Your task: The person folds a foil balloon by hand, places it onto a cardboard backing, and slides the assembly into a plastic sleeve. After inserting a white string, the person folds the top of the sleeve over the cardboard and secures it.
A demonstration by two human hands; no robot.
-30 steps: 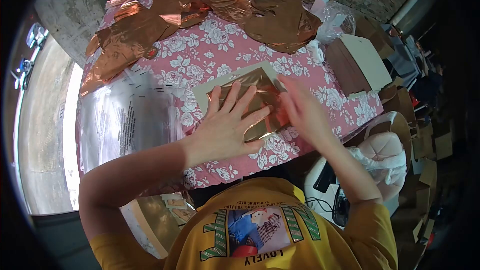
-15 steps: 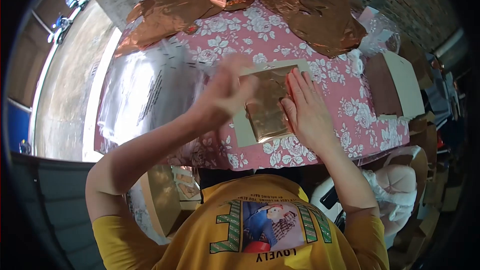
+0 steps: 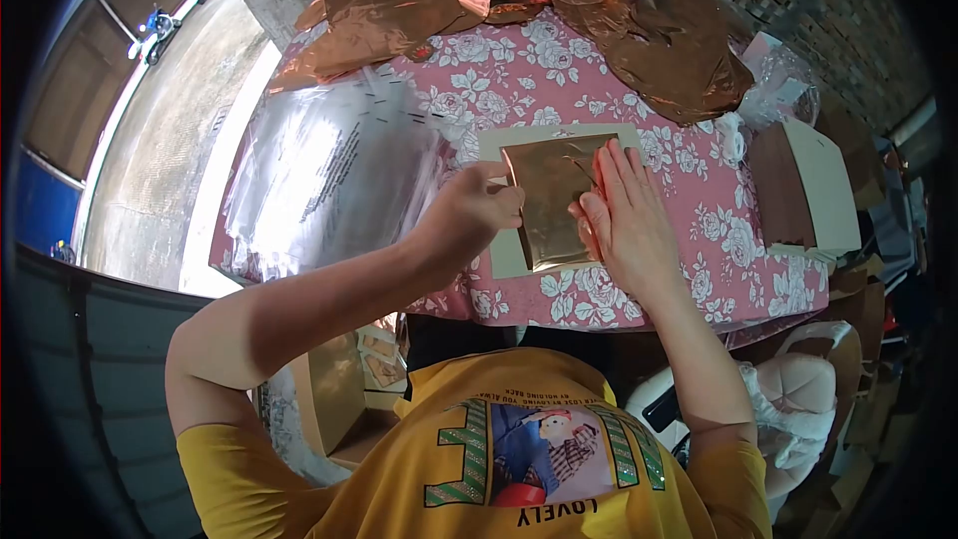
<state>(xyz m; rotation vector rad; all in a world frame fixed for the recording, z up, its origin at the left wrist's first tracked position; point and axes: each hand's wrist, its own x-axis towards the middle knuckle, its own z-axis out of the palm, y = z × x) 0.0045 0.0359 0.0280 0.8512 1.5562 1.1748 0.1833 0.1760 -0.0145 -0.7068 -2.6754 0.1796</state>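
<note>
Foil sheet (image 3: 551,205), smoothing onto card

Left hand (image 3: 477,208): fingers curled together at sheet's left edge, grip unclear. Foil sheet lies on card (image 3: 507,258), mid bench (image 3: 699,240). Right hand (image 3: 621,225): flat, fingers spread, pressing right edge. Next likely needs light, even strokes.

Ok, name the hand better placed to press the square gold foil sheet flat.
Probably right: the right hand lies flat along the square gold foil sheet; the left hand is curled at its left edge.
</note>
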